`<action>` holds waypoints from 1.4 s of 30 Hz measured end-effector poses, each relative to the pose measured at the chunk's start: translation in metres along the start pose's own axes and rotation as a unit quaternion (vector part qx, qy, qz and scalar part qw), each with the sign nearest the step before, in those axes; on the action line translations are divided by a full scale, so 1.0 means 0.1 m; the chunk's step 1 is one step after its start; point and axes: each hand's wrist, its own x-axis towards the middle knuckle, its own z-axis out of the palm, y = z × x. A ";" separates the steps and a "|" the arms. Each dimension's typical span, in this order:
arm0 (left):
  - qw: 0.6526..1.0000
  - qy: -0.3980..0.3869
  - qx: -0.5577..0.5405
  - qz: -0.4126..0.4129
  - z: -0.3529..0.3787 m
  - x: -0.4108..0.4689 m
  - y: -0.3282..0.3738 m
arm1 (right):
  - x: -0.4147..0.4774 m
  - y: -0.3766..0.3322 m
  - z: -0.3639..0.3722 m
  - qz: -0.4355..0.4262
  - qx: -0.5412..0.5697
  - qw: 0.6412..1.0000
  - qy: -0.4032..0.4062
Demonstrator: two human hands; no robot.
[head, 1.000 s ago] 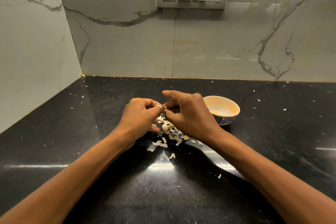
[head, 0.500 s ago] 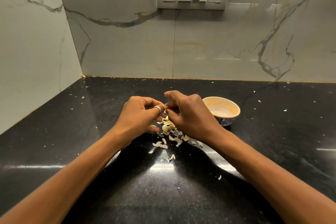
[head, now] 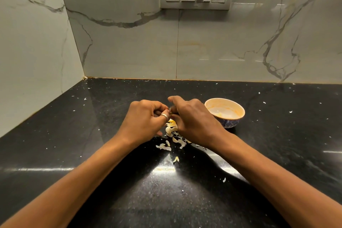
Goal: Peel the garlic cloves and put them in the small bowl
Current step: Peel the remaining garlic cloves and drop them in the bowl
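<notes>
Pinching a mostly hidden garlic clove (head: 171, 115), the left hand (head: 146, 120) and right hand (head: 194, 122) meet, both curled, over the peel pile (head: 172, 131), likely so skins fall there; the small bowl (head: 231, 123) sits at their three o'clock, within easy reach.

Bare forearms, uncovered right to the near edge of view. Plain silver-coloured ring (head: 165, 116) worn on one finger of the left hand (head: 146, 118).
</notes>
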 end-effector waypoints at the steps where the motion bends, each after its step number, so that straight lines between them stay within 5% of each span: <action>1: 1.000 0.001 0.016 0.018 0.00 -0.01 0.00 | 0.00 -0.01 0.00 0.001 -0.002 1.000 -0.006; 16: 0.963 0.054 0.191 0.183 0.08 0.00 -0.11 | -0.05 -0.06 -0.04 0.004 0.013 0.999 -0.032; 24: 0.997 0.066 -0.020 0.028 0.02 0.03 -0.04 | 0.01 -0.04 -0.14 0.067 0.159 0.985 0.010; 31: 0.997 0.024 -0.072 0.000 0.00 0.02 0.02 | 0.03 0.01 -0.18 0.119 0.200 0.972 0.011; 37: 0.985 0.016 -0.161 -0.062 -0.03 0.05 0.01 | 0.03 -0.01 -0.23 0.227 0.421 0.878 0.004; 42: 0.969 -0.008 -0.220 -0.109 -0.03 0.05 0.03 | 0.03 -0.02 -0.25 0.269 0.496 0.826 -0.003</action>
